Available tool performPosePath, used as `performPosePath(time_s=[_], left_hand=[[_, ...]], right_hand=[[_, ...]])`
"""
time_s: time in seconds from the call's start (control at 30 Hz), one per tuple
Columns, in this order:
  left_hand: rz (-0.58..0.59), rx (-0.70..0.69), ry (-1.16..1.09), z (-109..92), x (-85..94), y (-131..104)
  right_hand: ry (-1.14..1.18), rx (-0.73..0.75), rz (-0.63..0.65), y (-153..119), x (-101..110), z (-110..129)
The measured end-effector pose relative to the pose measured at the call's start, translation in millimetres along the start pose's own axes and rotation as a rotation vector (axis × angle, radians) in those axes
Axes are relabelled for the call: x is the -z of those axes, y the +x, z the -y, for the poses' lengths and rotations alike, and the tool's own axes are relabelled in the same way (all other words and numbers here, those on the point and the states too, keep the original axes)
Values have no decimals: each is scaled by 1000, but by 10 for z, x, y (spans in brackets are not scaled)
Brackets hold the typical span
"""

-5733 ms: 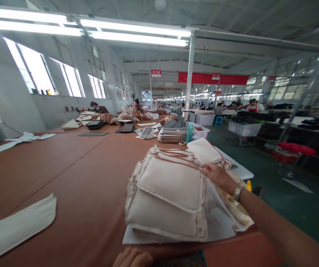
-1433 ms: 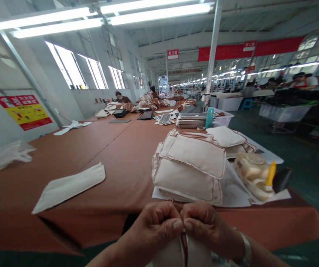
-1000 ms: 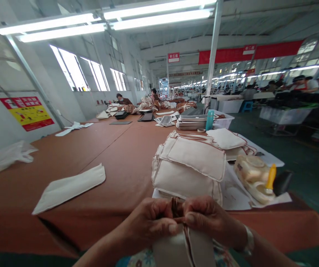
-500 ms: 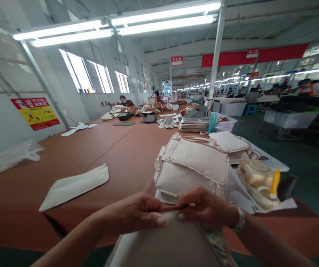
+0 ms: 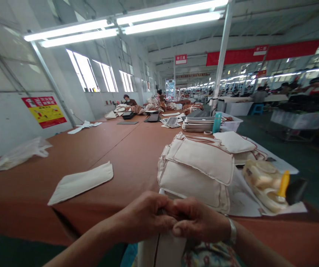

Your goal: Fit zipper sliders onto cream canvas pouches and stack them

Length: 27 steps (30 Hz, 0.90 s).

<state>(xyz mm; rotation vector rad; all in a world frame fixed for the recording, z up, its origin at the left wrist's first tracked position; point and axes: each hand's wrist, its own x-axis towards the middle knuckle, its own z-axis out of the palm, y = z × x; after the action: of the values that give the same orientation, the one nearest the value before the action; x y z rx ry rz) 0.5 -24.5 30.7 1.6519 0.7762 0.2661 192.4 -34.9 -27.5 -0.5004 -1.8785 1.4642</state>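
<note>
At the table's front edge, my left hand and my right hand touch each other, thumbs and fingers closed on the top of a cream bag piece. It hangs down below them towards my lap, a dark line running along its length. My fingers hide the gripped edge. Just beyond my hands lies a stack of cream bag pieces with brown edging. Off to the left, a single cream fabric panel lies flat near the front edge.
On the right of the brown table sit a cut-open plastic container and a yellow-handled tool. Farther back are a teal bottle and stacked grey trays. A clear plastic bag lies far left.
My hands have come together, covering the brown strip that showed between them. The held cream piece has turned and looks narrower. The view has shifted slightly left.
</note>
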Motion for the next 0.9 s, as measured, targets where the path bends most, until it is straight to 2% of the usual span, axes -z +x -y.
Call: performPosePath(time_s=[0.1,0.23,0.37,0.57,0.77,0.9], left_hand=[[72,59,-215,181,132,-65],[38,121,-256,384,214,-107],[1,116,-257,331,176,-12],[-166,161,-205,232,117,152],[-194,172,-244,264,10,183],[-185,155,-249,260,-44,184]], right_hand=[[64,-11,-33,-72,-25,-148],[14,-89,-81,-187,20,-287],[-63,-110,-109,-198,121,-266],[-184,-83,-170,-174,233,-163],[-387,-85,-241,-228,91,-175],[-540,11,-268,-255,-19,-208]])
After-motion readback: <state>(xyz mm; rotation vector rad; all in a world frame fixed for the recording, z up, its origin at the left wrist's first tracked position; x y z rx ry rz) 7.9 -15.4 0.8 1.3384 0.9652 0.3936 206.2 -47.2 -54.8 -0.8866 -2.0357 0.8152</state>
